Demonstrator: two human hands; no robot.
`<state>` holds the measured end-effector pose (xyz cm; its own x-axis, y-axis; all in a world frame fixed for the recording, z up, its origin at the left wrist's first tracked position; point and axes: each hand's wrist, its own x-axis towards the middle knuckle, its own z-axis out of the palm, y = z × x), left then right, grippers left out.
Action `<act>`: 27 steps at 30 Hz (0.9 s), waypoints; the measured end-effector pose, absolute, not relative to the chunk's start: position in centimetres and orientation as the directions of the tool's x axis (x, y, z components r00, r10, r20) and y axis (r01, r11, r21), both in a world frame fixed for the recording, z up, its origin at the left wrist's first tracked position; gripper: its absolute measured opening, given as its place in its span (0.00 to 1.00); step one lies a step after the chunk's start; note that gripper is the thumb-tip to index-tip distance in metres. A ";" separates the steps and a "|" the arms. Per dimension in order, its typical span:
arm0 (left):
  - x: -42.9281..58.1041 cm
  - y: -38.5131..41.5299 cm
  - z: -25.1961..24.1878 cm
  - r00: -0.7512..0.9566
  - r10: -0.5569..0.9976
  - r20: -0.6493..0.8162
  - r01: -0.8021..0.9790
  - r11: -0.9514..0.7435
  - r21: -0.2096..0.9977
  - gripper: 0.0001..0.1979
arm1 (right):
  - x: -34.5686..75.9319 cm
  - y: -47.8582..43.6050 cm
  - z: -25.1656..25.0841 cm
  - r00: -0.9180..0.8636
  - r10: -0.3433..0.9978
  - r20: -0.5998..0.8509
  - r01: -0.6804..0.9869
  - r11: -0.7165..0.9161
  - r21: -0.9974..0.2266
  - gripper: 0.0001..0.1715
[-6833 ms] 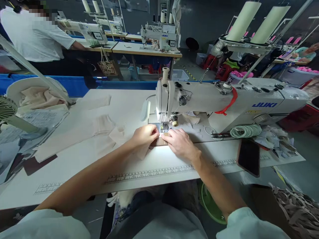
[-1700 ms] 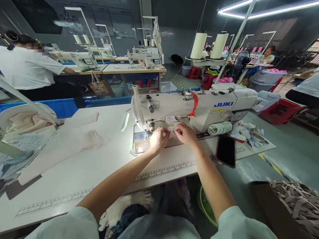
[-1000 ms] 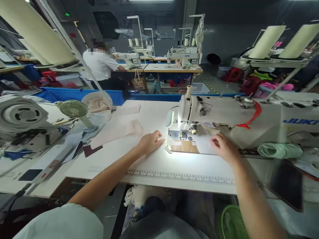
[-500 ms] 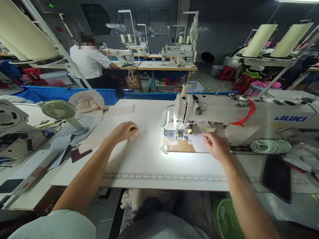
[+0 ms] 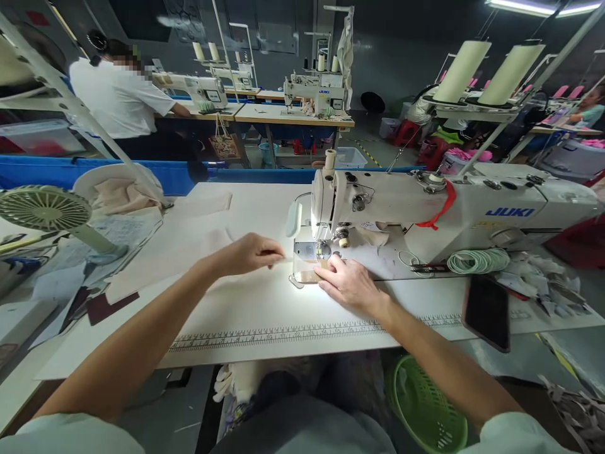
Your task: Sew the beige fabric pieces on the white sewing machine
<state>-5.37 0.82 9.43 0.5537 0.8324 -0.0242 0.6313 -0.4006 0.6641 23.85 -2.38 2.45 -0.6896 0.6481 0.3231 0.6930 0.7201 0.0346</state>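
Note:
My left hand (image 5: pixel 258 253) is closed in a pinch just left of the needle plate. A thin, pale piece of fabric (image 5: pixel 293 258) runs from its fingertips toward the presser foot. My right hand (image 5: pixel 347 280) lies on the bed of the white sewing machine (image 5: pixel 378 202), fingers stretched out and pointing left, just in front of the presser foot (image 5: pixel 323 250). Beneath its fingertips a tan patch (image 5: pixel 309 274) shows on the lit bed; whether it is cloth or part of the machine I cannot tell.
Pale fabric pieces (image 5: pixel 155 252) lie on the left of the white table (image 5: pixel 246 315). A green fan (image 5: pixel 51 211) stands far left. To the right are a phone (image 5: pixel 486 312) and a coil of pale green cord (image 5: pixel 478 261). A green basket (image 5: pixel 425 403) sits below. A person (image 5: pixel 118 94) works beyond.
My left hand has moved right, toward the needle, with the pale fabric piece. My right hand has shifted left, now flat in front of the presser foot. The view has turned right.

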 end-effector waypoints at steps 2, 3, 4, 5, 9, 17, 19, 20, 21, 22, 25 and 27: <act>-2.5 1.1 8.5 0.595 0.802 -0.058 0.579 -0.377 0.723 0.15 | 23.6 -2.3 2.4 -0.704 0.636 0.316 0.689 0.719 0.086 0.20; -1.3 1.3 7.9 0.592 0.804 -0.063 0.552 -0.347 0.758 0.14 | 23.5 -2.3 2.4 -0.707 0.633 0.315 0.688 0.719 0.101 0.20; -0.3 1.5 7.2 0.580 0.812 -0.068 0.528 -0.311 0.791 0.14 | 23.4 -2.4 2.3 -0.710 0.629 0.315 0.686 0.720 0.108 0.19; 0.6 1.7 6.5 0.567 0.820 -0.080 0.508 -0.272 0.817 0.14 | 23.4 -2.4 2.3 -0.712 0.625 0.319 0.683 0.723 0.108 0.19; 2.0 2.7 4.6 0.512 0.850 -0.128 0.516 -0.185 0.836 0.13 | 23.3 -2.4 2.0 -0.701 0.617 0.357 0.681 0.727 0.081 0.18; 1.4 3.6 3.6 0.475 0.865 -0.161 0.578 -0.169 0.798 0.11 | 23.5 -2.5 2.1 -0.691 0.640 0.336 0.696 0.714 0.069 0.19; 1.4 3.8 3.5 0.478 0.861 -0.174 0.563 -0.148 0.813 0.11 | 23.8 -2.7 2.3 -0.675 0.660 0.331 0.707 0.706 0.035 0.19; 1.4 3.9 3.4 0.482 0.857 -0.182 0.555 -0.138 0.820 0.12 | 23.9 -2.8 2.4 -0.662 0.673 0.329 0.715 0.699 0.010 0.19; 1.4 3.9 3.4 0.486 0.853 -0.189 0.550 -0.131 0.824 0.12 | 24.1 -2.9 2.5 -0.647 0.688 0.329 0.725 0.689 -0.016 0.20; 1.4 4.0 3.4 0.489 0.851 -0.192 0.548 -0.128 0.827 0.12 | 24.2 -3.0 2.5 -0.629 0.704 0.330 0.735 0.677 -0.041 0.20; 1.5 4.1 3.4 0.484 0.856 -0.185 0.556 -0.137 0.820 0.11 | 24.6 -3.1 2.5 -0.582 0.739 0.341 0.760 0.643 -0.095 0.22; 1.5 4.0 3.5 0.471 0.866 -0.169 0.564 -0.148 0.813 0.11 | 24.5 -3.0 2.5 -0.563 0.751 0.346 0.770 0.628 -0.111 0.21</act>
